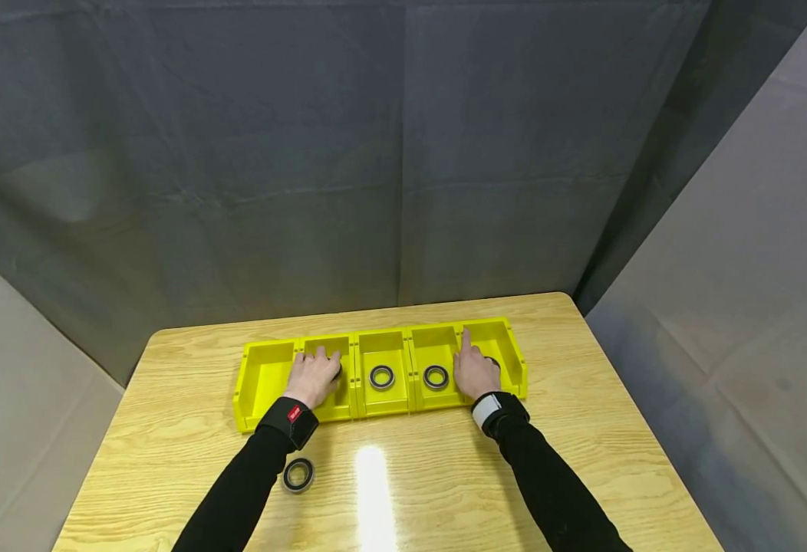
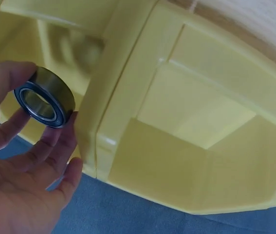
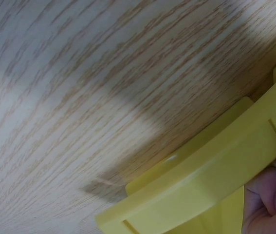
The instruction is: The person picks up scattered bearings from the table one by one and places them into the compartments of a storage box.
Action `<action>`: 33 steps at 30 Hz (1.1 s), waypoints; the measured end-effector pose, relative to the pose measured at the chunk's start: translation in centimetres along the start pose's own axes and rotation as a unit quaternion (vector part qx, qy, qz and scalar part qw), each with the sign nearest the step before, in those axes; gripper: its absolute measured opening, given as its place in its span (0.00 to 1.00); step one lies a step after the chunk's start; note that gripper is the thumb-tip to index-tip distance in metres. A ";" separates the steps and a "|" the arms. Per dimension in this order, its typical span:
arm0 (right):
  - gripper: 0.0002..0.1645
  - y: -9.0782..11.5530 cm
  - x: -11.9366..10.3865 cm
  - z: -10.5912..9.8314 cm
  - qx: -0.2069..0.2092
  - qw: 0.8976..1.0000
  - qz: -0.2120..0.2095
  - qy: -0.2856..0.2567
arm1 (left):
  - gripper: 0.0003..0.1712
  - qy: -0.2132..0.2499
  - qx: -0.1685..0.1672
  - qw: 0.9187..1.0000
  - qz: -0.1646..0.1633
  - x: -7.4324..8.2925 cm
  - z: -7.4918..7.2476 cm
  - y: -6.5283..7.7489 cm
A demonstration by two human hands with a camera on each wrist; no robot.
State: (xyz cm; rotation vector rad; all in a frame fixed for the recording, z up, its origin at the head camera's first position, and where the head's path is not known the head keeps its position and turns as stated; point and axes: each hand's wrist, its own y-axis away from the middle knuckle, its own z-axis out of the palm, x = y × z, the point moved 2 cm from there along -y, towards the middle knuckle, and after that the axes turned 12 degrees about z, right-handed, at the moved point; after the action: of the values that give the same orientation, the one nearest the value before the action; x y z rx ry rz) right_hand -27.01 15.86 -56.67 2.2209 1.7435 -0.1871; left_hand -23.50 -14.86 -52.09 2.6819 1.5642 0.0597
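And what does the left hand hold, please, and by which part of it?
The left hand holds a round silver-and-black metal bearing by its outer rim, between thumb and fingers.

We see wooden table (image 1: 445,475), light in colour, grain well visible, far corners rounded; on it we find five yellow bins (image 1: 384,349), side by side in one row; in front of row, we note one ring bearing (image 1: 310,475) lying flat on wood, left of bright light reflection
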 end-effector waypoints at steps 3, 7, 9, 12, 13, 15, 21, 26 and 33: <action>0.39 -0.1 0.0 0.1 0.001 1.000 -0.001 -0.001 | 0.28 -0.019 0.008 1.000 0.011 0.2 0.3 0.0; 0.38 -0.2 0.0 0.1 0.002 1.000 -0.002 -0.003 | 0.23 -0.041 0.020 0.999 0.021 0.4 0.6 0.1; 0.38 -0.2 0.0 0.1 0.002 1.000 -0.002 -0.004 | 0.21 -0.047 0.019 0.999 0.021 0.5 0.8 0.2; 0.38 -0.2 0.0 0.1 0.001 1.000 -0.001 -0.004 | 0.19 -0.051 0.008 0.998 0.020 0.6 1.2 0.1; 0.38 -0.2 0.0 0.1 0.001 1.000 -0.001 -0.004 | 0.19 -0.052 0.005 0.998 0.020 0.6 1.3 0.1; 0.38 -0.2 0.0 0.1 0.000 1.000 -0.001 -0.004 | 0.19 -0.053 -0.001 0.998 0.021 0.6 1.6 0.1; 0.38 -0.2 0.1 0.1 0.001 1.000 -0.002 -0.001 | 0.21 -0.058 -0.002 0.998 0.025 0.6 2.6 -0.1; 0.39 -0.2 0.1 0.1 0.003 1.000 -0.001 -0.002 | 0.21 -0.066 -0.005 0.997 0.027 0.7 2.9 -0.3; 0.39 -0.3 0.1 0.2 0.005 1.000 0.001 0.000 | 0.19 -0.081 0.006 0.996 0.028 0.8 3.2 -0.4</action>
State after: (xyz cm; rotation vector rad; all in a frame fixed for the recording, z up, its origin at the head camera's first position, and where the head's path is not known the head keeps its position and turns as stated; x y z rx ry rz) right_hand -27.23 15.90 -56.96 2.2287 1.7441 -0.1958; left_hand -23.24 -13.99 -55.34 2.6619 1.4480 -0.1612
